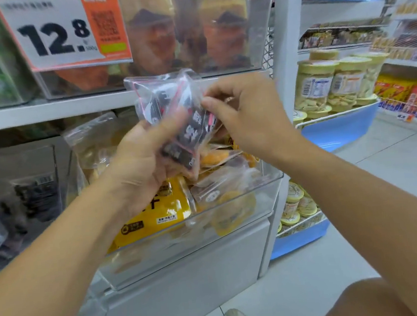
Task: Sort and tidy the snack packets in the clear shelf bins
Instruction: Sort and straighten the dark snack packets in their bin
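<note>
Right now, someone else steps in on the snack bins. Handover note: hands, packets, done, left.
Left hand: grips a bunch of dark clear-wrapped packets from below, held above the lower clear bin.
Right hand: pinches the right edge of the same bunch.
Lower clear bin: holds yellow packets and loose clear-wrapped yellow snacks. A bin to its left holds dark packets.
Done: dark packets are out of the yellow bin, in both hands.
Left: probably move them to the dark-packet bin, then straighten the yellow ones.
</note>
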Action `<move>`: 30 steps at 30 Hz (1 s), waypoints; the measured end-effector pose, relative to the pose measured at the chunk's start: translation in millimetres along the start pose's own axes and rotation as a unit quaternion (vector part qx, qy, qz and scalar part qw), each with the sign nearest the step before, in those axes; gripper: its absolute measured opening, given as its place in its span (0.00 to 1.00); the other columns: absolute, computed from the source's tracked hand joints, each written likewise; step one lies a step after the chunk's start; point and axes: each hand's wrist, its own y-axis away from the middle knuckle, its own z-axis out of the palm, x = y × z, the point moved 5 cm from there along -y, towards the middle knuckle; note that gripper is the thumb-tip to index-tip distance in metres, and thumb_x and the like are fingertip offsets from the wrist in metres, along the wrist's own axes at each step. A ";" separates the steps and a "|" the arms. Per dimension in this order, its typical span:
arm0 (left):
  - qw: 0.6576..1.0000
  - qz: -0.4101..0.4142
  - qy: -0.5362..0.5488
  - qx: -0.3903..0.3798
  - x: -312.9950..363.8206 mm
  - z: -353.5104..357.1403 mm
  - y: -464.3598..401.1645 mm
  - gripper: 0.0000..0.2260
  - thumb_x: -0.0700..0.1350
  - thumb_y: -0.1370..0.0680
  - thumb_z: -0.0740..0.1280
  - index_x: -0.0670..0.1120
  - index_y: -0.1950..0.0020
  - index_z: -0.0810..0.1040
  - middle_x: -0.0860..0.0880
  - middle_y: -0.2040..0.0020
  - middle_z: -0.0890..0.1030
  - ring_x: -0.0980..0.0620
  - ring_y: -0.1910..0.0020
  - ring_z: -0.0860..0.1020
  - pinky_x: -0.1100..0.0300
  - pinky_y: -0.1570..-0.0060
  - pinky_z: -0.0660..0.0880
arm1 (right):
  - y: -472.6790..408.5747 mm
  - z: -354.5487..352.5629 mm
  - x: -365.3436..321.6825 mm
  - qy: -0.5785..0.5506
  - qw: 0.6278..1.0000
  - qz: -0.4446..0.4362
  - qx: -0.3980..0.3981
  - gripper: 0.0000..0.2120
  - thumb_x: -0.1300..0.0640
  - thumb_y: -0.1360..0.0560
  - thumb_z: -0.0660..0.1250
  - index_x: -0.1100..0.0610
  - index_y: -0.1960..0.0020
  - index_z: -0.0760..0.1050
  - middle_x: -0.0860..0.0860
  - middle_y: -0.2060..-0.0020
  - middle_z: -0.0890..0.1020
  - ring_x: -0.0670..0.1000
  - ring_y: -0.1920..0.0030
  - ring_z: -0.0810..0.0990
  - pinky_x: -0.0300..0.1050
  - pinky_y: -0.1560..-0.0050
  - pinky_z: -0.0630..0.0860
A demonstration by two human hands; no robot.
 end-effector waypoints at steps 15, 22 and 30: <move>0.866 0.328 -0.348 0.146 10.4 0.9 22.3 0.20 0.47 0.29 0.79 0.58 0.44 0.71 0.59 0.56 0.80 0.61 0.56 0.79 0.66 0.55 0.75 | 36.0 -15.2 74.3 0.324 0.849 0.148 -0.390 0.36 0.59 0.22 0.69 0.45 0.20 0.57 0.45 0.36 0.79 0.41 0.64 0.72 0.39 0.55 0.70; 0.832 0.334 -0.433 0.096 -8.6 11.9 20.2 0.25 0.40 0.29 0.78 0.53 0.37 0.70 0.73 0.49 0.75 0.72 0.53 0.75 0.79 0.54 0.68 | 25.3 -14.0 74.8 0.295 0.883 0.118 -0.345 0.36 0.51 0.25 0.74 0.38 0.23 0.60 0.47 0.49 0.84 0.52 0.48 0.79 0.51 0.46 0.76; 0.896 0.278 -0.307 0.163 -9.8 -5.5 4.5 0.27 0.39 0.25 0.75 0.47 0.32 0.64 0.56 0.42 0.76 0.65 0.44 0.78 0.73 0.45 0.73 | 14.5 19.5 62.3 0.472 0.837 0.007 -0.277 0.10 0.65 0.26 0.66 0.54 0.60 0.68 0.50 0.67 0.65 0.56 0.67 0.69 0.46 0.65 0.67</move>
